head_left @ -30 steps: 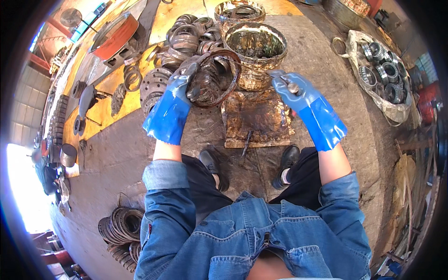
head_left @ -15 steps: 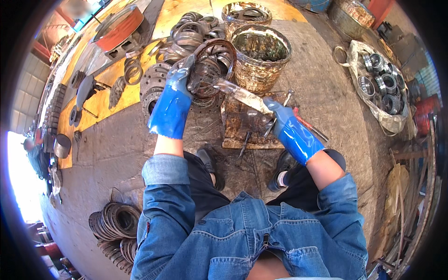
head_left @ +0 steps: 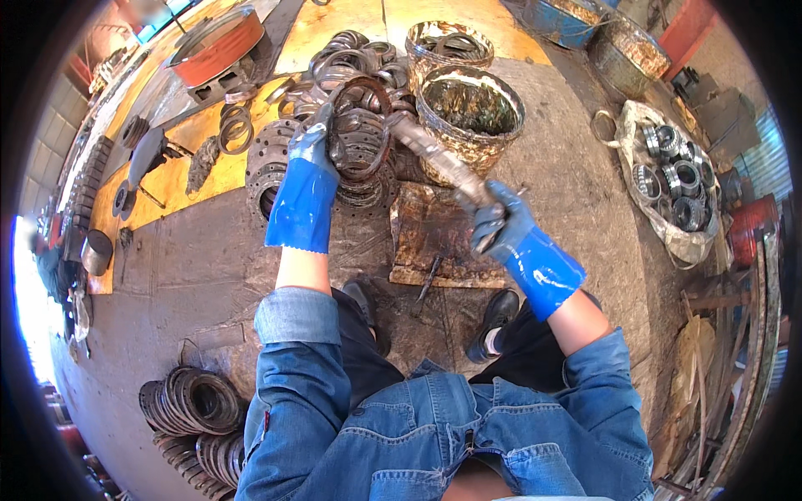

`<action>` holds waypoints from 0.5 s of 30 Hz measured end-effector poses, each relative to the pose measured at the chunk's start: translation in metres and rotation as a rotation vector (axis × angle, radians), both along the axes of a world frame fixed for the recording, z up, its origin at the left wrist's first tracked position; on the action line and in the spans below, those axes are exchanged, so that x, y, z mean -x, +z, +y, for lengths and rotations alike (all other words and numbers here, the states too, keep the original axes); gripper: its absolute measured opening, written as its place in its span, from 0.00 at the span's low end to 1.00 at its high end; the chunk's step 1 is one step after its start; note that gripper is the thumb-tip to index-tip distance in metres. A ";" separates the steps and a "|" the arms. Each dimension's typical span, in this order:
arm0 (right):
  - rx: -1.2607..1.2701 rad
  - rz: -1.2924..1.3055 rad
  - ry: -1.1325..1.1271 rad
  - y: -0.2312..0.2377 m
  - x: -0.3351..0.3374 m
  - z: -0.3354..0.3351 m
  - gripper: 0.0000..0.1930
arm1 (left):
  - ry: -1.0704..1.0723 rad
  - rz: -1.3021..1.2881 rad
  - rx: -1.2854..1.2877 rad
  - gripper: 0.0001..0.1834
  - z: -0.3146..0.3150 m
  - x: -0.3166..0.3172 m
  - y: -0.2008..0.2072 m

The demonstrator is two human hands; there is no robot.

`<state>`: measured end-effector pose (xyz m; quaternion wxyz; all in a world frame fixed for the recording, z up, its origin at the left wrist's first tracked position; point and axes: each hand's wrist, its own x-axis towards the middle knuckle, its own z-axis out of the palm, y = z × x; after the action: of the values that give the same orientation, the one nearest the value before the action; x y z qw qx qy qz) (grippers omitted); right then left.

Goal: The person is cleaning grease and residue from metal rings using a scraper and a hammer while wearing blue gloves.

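Note:
My left hand [head_left: 312, 142], in a blue rubber glove, is closed on the left side of a brown, greasy metal ring [head_left: 364, 83]. The ring is held up on edge over a heap of similar parts. In my right hand [head_left: 504, 222], gloved alike, is a long flat tool [head_left: 439, 159] smeared with grease. Motion blurs the tool, so I cannot tell its exact kind. Its far end comes close to the ring's right rim; whether they touch is unclear. Below the tool lies a grease-stained board [head_left: 418, 230] on the floor.
Two grease-coated buckets [head_left: 472, 154] stand ahead, the farther one with rings inside. Metal rings [head_left: 342, 63] are heaped beyond my left hand, with drilled discs [head_left: 269, 159] beside them. A white sack [head_left: 697, 242] of bearings lies right. Stacked rings [head_left: 205, 401] sit near left.
The ring has shifted left with my left hand and is turned more edge-on. My right hand has come nearer and slightly right, with the tool tilted more steeply. My view has shifted a little.

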<state>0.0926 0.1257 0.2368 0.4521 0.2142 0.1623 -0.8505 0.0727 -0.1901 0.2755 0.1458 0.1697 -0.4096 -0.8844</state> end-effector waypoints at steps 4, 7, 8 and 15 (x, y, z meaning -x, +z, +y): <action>-0.705 0.471 -0.266 -0.010 0.078 0.010 0.24 | 0.041 -0.013 0.044 0.11 0.013 0.000 0.008; -1.529 0.980 -0.051 0.011 0.104 -0.010 0.19 | 0.003 0.070 0.090 0.14 -0.003 -0.006 0.002; -1.688 1.363 -0.037 -0.013 0.131 0.014 0.17 | -0.032 0.127 0.061 0.14 0.003 0.002 0.004; -2.329 1.403 1.148 -0.018 0.104 -0.002 0.19 | -0.045 0.172 0.091 0.17 0.009 -0.003 0.007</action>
<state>-0.0118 0.1237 0.2190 0.1273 -0.0899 0.9804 0.1205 0.0753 -0.1811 0.2824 0.1682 0.0772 -0.4388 -0.8793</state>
